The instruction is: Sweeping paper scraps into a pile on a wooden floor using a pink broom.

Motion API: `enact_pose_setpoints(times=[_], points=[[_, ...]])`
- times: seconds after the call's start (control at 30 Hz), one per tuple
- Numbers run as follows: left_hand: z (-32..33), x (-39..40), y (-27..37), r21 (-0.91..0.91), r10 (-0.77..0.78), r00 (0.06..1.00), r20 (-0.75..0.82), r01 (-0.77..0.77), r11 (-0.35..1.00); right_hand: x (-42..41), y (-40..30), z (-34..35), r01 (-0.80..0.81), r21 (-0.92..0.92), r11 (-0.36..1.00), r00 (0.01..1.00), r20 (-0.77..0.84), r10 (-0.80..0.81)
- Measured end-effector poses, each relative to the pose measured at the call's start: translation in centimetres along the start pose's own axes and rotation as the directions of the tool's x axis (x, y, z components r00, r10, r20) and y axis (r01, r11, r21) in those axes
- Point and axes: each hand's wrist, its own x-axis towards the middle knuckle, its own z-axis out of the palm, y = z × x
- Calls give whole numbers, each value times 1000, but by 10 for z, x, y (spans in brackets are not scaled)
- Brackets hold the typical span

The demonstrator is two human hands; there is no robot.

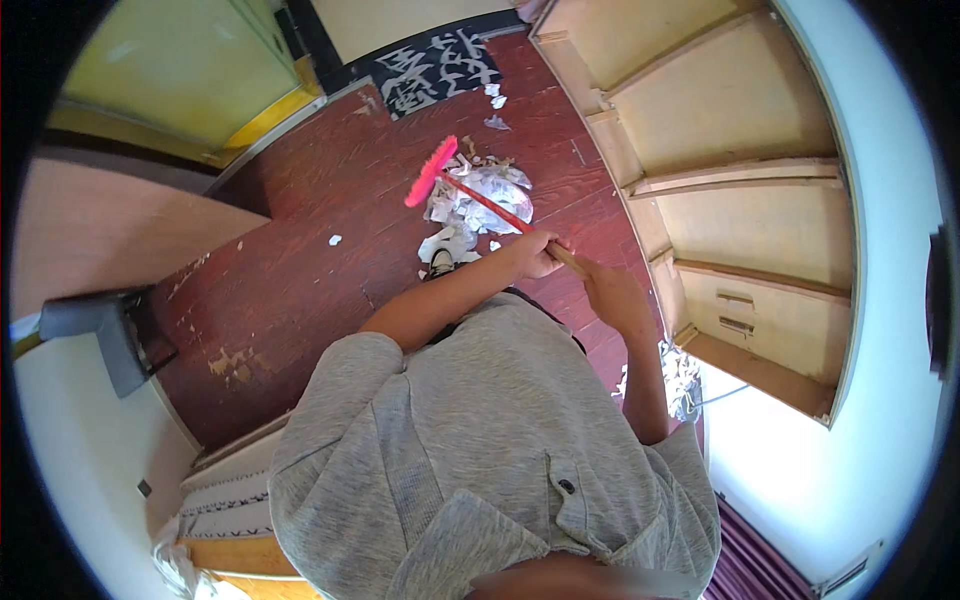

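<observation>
Both hands grip the handle of a broom [493, 206] with a red and bare-wood shaft and a bright pink bristle head. My left hand [541, 253] is closed round the shaft near where the red part ends. Nearer the upper end, my right hand [611, 291] holds the wooden part. The pink head rests at the left edge of a heap of crumpled plastic and paper litter [491, 196], and the shaft crosses over the heap. A shoe [442, 262] shows beside white scraps at the heap's near side.
Around lies a dark red wood-look floor [300, 277] with worn patches. A wooden frame panel [750, 217] stands at right, with more litter [681, 379] below it. A dark patterned mat [439, 71] lies ahead; a grey chair-like object [112, 330] is at left.
</observation>
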Motion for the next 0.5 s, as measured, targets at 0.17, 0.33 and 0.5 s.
enact_pose_setpoints(times=[0.17, 0.33, 0.5], points=[[36, -3, 11, 245, -1, 994, 112, -27, 969, 11, 49, 26, -52, 285, 957, 976, -189, 109], [8, 2, 36, 490, 259, 953, 158, -304, 817, 92, 75, 55, -91, 356, 930, 957, -228, 181], [-113, -23, 45, 438, 569, 807, -156, -460, 773, 193, 120, 72, 36, 220, 975, 972, -234, 16]])
